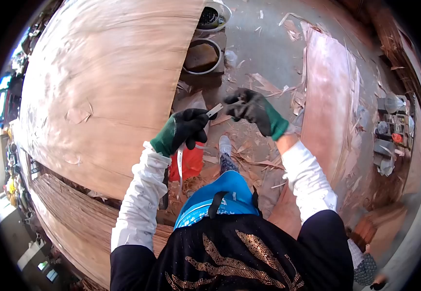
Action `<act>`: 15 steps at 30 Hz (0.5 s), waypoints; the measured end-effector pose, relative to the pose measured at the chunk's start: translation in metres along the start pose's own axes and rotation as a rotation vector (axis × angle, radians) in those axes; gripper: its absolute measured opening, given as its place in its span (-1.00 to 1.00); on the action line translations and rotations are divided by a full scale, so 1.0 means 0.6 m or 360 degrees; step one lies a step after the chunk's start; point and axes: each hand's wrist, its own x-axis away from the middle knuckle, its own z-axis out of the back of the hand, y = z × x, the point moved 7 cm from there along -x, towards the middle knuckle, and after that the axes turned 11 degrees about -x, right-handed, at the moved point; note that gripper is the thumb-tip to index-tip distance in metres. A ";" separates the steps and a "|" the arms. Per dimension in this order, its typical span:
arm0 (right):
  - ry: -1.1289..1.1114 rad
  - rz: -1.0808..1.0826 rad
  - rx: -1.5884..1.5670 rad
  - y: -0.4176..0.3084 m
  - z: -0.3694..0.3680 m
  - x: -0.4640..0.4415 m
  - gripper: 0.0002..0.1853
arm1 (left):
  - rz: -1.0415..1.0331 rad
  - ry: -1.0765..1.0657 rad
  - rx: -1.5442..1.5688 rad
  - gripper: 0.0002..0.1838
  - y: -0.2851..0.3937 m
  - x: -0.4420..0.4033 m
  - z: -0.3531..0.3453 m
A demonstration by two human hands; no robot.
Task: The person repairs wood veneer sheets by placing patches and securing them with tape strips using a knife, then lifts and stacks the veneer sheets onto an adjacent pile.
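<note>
My left hand (187,128), in a black and green glove, is closed on a small light-coloured blade-like piece (214,110) that sticks out toward the right. A white strip (181,162) hangs below this hand. My right hand (254,110), gloved the same way, is just right of the piece, with its fingers curled and blurred. What it holds, if anything, I cannot make out. Left of my hands lies a large veneer sheet (103,82) with a loose flake on it. A red bag (188,162) shows below my left hand.
Two round containers (202,56) stand beyond the sheet's right edge. A long pinkish veneer strip (328,87) lies on the floor among scraps. Stacked veneer (79,213) is at lower left, a rack of small items (394,128) at right. Part of another person (364,264) shows at lower right.
</note>
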 end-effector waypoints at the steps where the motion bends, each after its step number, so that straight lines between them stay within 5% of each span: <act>1: -0.0009 -0.0081 0.0228 0.003 0.004 -0.034 -0.91 | 0.0021 0.0022 0.0029 -0.56 -0.001 -0.024 0.006; 4: 0.0065 -0.0030 0.0459 0.027 0.055 -0.134 -0.94 | 0.0048 0.0142 0.0131 -0.54 -0.018 -0.089 0.037; 6: 0.0231 0.0214 0.0333 0.037 0.109 -0.210 -0.95 | -0.0231 0.0774 -0.0472 -0.51 -0.020 -0.112 0.085; 8: 0.0386 0.0325 0.1071 0.025 0.142 -0.279 -0.90 | -0.0447 0.1303 -0.1251 -0.45 0.046 -0.085 0.082; 9: 0.0458 0.0382 0.1442 0.016 0.150 -0.308 -0.87 | -0.0255 0.1225 -0.1640 -0.38 0.060 -0.095 0.057; 11: 0.0614 0.0361 0.1616 0.015 0.164 -0.355 -0.76 | -0.0726 0.1277 -0.2036 -0.28 0.073 -0.124 0.002; 15: 0.0534 0.0409 0.2032 0.044 0.185 -0.440 -0.72 | -0.0565 0.1368 -0.2083 -0.22 0.063 -0.233 0.016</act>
